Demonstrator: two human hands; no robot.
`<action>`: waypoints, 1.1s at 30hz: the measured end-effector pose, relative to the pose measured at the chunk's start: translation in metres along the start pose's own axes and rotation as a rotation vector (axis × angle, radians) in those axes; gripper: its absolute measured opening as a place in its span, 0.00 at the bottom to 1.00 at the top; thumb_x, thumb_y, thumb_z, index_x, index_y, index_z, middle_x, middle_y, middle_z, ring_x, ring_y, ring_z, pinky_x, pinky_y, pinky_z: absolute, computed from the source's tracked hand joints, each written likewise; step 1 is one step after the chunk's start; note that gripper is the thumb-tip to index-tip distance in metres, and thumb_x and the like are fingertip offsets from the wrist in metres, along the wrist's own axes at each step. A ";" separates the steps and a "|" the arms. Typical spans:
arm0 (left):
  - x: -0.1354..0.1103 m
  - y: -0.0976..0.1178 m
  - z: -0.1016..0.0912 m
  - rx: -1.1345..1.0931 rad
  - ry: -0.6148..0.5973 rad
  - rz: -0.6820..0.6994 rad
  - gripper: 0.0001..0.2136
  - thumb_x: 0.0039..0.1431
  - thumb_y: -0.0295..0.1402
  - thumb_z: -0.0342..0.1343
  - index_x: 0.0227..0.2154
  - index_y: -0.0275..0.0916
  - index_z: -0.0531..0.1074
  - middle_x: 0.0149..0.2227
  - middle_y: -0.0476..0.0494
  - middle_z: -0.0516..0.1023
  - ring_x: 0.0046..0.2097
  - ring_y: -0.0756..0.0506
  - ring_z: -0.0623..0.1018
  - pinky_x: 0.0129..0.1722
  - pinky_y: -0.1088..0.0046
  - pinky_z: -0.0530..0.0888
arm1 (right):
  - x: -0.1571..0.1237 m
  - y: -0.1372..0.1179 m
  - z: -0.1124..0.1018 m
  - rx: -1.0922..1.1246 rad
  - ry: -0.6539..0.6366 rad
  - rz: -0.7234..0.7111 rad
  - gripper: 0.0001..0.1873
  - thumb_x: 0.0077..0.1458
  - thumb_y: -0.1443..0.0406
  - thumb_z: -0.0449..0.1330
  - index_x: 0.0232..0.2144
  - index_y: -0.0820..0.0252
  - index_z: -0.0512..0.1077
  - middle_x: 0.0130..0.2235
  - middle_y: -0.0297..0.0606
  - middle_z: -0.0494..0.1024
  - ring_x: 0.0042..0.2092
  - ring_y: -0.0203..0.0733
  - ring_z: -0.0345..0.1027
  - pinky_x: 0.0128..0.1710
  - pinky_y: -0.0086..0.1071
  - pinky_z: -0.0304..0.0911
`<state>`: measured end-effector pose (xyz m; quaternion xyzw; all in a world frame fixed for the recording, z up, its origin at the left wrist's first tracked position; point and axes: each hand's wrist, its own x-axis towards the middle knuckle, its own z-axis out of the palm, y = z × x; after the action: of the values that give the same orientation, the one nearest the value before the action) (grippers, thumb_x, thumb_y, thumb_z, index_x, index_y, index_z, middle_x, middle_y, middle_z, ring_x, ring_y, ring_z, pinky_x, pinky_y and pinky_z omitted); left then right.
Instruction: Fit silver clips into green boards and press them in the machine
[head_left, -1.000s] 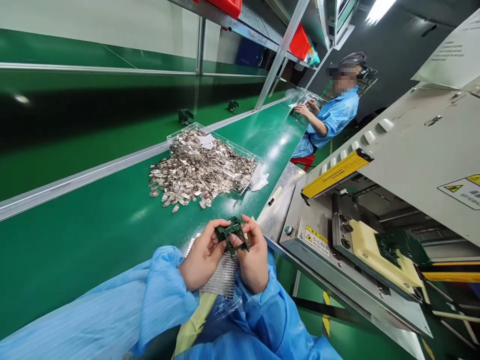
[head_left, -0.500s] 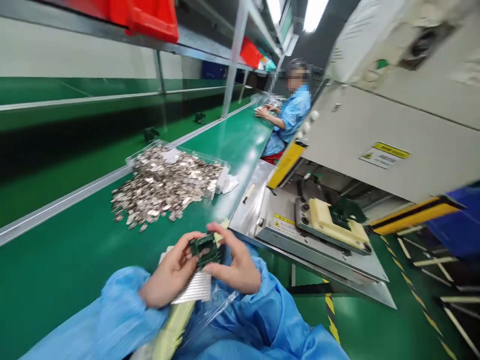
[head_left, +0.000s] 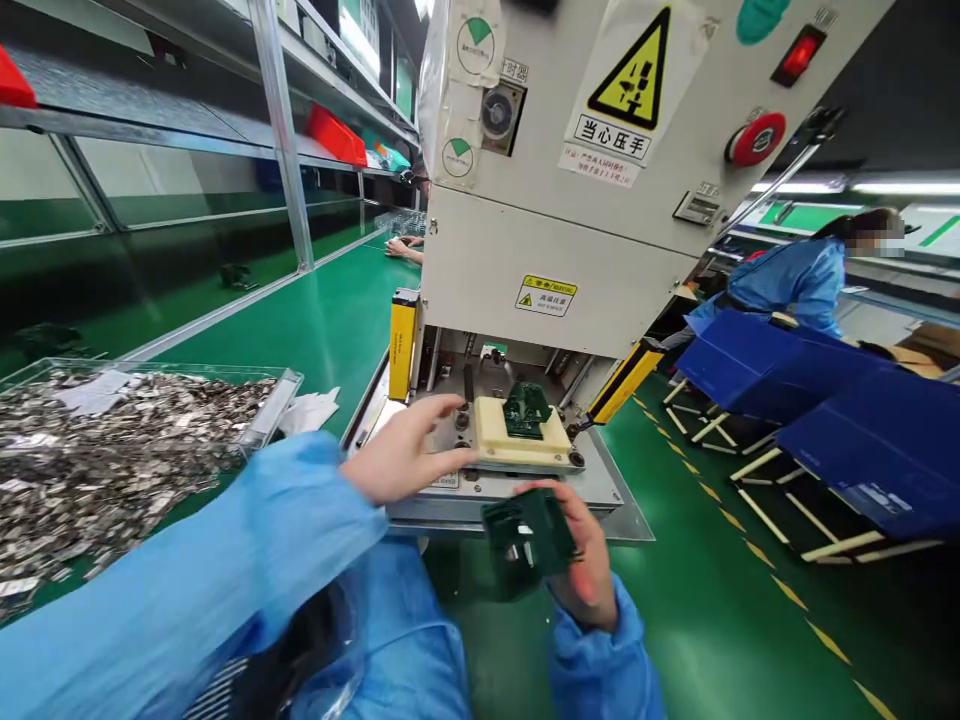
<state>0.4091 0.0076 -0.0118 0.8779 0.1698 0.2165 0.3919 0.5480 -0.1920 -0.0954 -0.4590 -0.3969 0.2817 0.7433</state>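
My right hand point(head_left: 585, 560) grips a dark green plastic housing point(head_left: 529, 540) in front of the press machine, below its base. Reaching toward the machine, my left hand point(head_left: 409, 447) has its thumb and fingers apart with nothing between them. Just beyond its fingertips sits a cream-coloured fixture block point(head_left: 491, 430) on the metal base. A second dark green plastic part point(head_left: 527, 408) rests on that block. My left hand stands apart from this part.
The press machine point(head_left: 480, 250) rises ahead, with yellow-black guards point(head_left: 403, 345) at both sides. On the green bench lie many small metal pieces point(head_left: 127, 430) around a clear tray. Blue bins point(head_left: 862, 440) stand right, near a person in blue point(head_left: 795, 275). Another person's hands point(head_left: 405, 248) show behind.
The view has swung right to face the press. My hands have separated: the left let go of the green housing and reaches forward; the right carries it.
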 end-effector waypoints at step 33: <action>-0.080 -0.090 0.012 -0.351 -0.188 -0.311 0.40 0.15 0.39 0.74 0.43 0.41 0.74 0.66 0.33 0.49 0.64 0.29 0.57 0.57 0.58 0.63 | 0.034 0.004 -0.159 -1.243 0.817 -0.164 0.38 0.53 0.40 0.44 0.45 0.64 0.75 0.40 0.56 0.77 0.43 0.65 0.71 0.40 0.58 0.66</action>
<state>0.3361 0.0198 -0.1074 0.7759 0.2254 0.0970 0.5811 0.7005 -0.2360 -0.1298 -0.8316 -0.2080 -0.2437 0.4536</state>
